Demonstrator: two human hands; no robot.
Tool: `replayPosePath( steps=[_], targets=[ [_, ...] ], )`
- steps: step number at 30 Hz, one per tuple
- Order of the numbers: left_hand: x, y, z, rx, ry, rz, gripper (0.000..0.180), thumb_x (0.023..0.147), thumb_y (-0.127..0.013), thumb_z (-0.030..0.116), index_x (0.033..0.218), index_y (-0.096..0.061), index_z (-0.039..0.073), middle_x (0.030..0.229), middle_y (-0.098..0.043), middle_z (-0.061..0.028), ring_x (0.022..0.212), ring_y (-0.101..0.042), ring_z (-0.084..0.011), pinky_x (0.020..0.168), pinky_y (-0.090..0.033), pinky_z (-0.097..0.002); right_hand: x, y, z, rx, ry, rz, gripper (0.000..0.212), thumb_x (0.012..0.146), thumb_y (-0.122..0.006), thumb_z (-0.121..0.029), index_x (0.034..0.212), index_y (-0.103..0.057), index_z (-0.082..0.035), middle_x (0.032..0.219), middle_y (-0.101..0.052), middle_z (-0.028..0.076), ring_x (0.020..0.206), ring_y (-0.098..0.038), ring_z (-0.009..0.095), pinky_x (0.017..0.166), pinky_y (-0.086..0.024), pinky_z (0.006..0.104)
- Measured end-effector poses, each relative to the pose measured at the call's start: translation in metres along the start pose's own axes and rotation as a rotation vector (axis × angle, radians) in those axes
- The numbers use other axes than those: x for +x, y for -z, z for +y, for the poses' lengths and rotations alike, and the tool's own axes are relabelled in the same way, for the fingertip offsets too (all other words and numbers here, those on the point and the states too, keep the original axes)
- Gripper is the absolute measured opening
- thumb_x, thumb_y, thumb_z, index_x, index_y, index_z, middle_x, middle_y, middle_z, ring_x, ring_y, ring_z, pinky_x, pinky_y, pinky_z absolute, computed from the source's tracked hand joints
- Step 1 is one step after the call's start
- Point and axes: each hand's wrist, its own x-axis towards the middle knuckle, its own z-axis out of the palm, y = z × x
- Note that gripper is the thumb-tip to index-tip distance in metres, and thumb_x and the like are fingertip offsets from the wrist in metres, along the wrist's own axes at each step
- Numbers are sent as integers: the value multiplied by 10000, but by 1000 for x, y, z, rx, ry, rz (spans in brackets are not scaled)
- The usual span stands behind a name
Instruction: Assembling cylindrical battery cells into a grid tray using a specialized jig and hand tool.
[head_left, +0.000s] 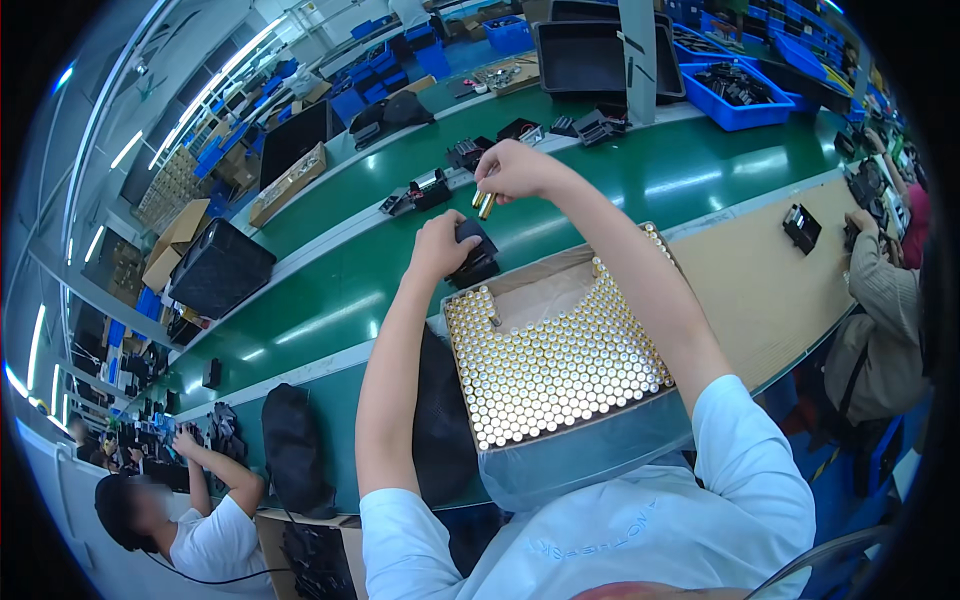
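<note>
My left hand [437,248] is closed around a small black plastic case [474,257], held over the near side of the green belt. Just above and to its right, my right hand [515,170] pinches a few gold-coloured cylindrical batteries [486,206], which hang below the fingertips and stay apart from the case. A shallow cardboard box [540,292] lies in front of me, under my right forearm. Upright batteries [550,375] with pale round ends fill most of it, and its far part shows bare cardboard. The inside of the black case cannot be made out.
Black cases [430,188] sit along the green conveyor belt [320,300]. A blue bin [735,95] of black parts stands far right, beside a grey post [638,60]. Dark cloth bundles [295,445] lie left. One co-worker [210,530] sits left, another [885,270] right.
</note>
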Motion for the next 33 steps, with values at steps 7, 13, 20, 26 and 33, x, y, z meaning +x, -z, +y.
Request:
replayPosePath(
  steps=[7,13,20,26,33],
  targets=[
    [-8,-5,-2,-795,417,103,404,941,-551,309,1222,-506,22,1087,-594,-167,834,-620,-254,749,-530,-373,2,-27,12,-9,17,-46,129,760,-627,-46,802,-700,51,643,-647,85,519,-603,134,503,-494,235],
    [-4,-4,28,-1459,434,108,379,964,-533,288,1212,-481,6,1072,-591,-154,847,-624,-214,722,-547,-330,5,-38,23,-251,86,35,148,725,-652,-70,784,-703,57,624,-651,97,499,-605,157,509,-506,255],
    [0,-9,33,-1676,473,79,384,960,-558,261,1210,-471,-17,1088,-571,-162,924,-621,-211,729,-567,-342,7,-41,20,-396,144,26,187,707,-674,-104,804,-711,51,648,-668,105,485,-603,177,524,-514,272],
    [0,-7,27,-1738,552,246,396,954,-567,192,1248,-425,-31,1137,-525,-210,988,-602,-284,764,-584,-411,5,-48,15,-245,173,82,187,713,-673,-110,825,-726,29,678,-685,100,502,-610,166,537,-512,271],
    [-1,-7,15,-1737,609,442,416,949,-530,94,1295,-348,-49,1179,-467,-269,996,-588,-367,802,-581,-459,5,-64,21,-101,409,303,207,737,-664,-98,882,-726,37,697,-692,88,501,-610,142,520,-504,260]
  ],
)
